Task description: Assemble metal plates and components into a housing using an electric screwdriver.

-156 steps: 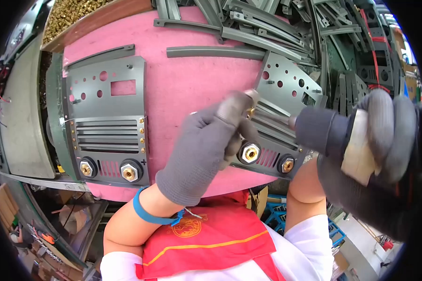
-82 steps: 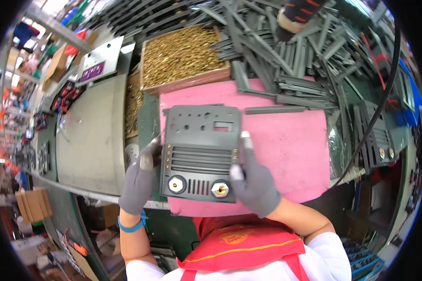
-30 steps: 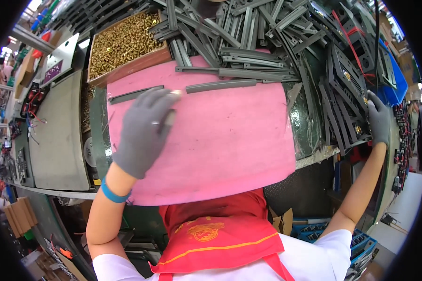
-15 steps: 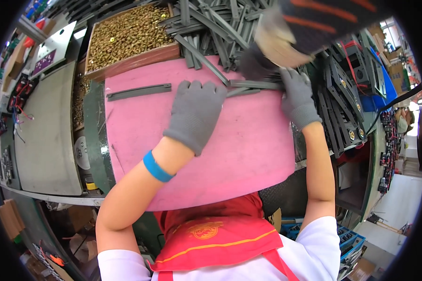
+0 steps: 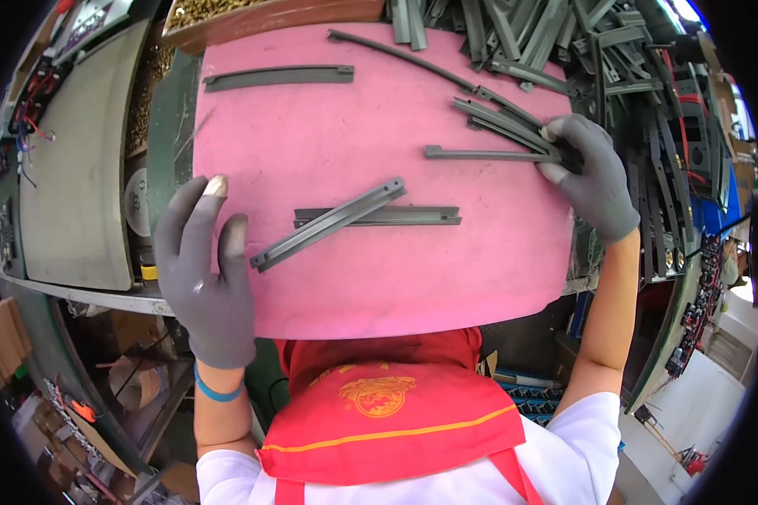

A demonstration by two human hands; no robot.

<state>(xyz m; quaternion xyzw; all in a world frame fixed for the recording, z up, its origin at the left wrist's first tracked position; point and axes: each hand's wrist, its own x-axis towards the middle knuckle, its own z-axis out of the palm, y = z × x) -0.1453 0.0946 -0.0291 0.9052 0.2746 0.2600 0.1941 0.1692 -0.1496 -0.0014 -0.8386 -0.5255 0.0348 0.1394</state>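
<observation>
My right hand (image 5: 594, 172), in a grey glove, has its thumb and fingers closed on the right ends of several dark grey channel strips (image 5: 505, 126). They fan out leftward over the pink mat (image 5: 379, 290). My left hand (image 5: 206, 273), also gloved, is at the mat's left edge with its fingers apart and nothing in them. To its right, one slanted channel strip (image 5: 333, 223) lies across a level channel strip (image 5: 429, 215). A single strip (image 5: 278, 77) rests at the mat's far left. Another long strip (image 5: 396, 57) slants near the back.
A heap of loose grey strips (image 5: 539, 38) covers the back right. Dark frame-like parts (image 5: 661, 185) stand beside my right hand. At the back left is a wooden tray (image 5: 269, 23) of small brass-coloured pieces. A grey panel (image 5: 80, 168) lies left of the mat.
My left hand has moved to the mat's left edge and opened. Two crossed strips now lie mid-mat. My right hand holds several strips. Another person's gloved arm has left the view, which has shifted.
</observation>
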